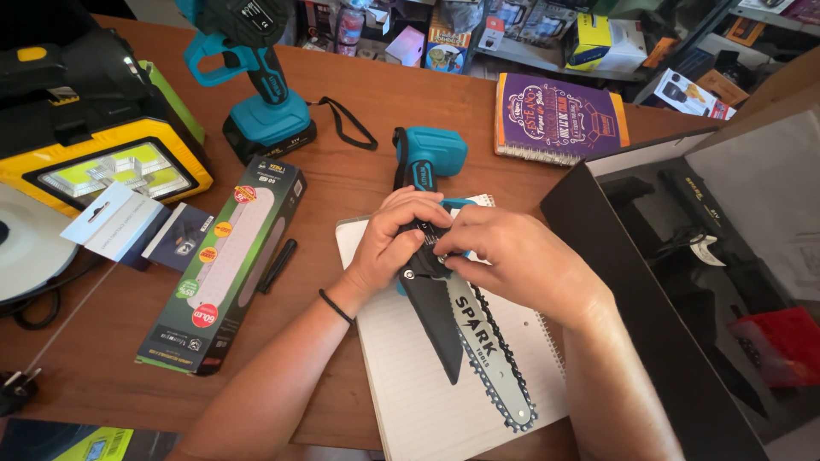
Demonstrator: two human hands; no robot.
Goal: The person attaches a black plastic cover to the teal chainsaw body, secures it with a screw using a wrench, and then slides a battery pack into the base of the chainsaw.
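Note:
A teal and black mini chainsaw (427, 162) lies on a white spiral notepad (427, 376) on the wooden table, its grey guide bar and chain (495, 358) pointing toward me. My left hand (389, 243) grips the saw's black body from the left. My right hand (512, 256) covers the body from the right, fingertips pressed on it where the bar joins. A black bar guard (436, 320) lies beside the bar.
A second teal power tool (260, 94) stands at the back. A long black and green box (226, 265) and a black pen (278, 265) lie left. A yellow work light (102, 154), a purple notebook (555, 115) and an open black case (683, 256) surround the work area.

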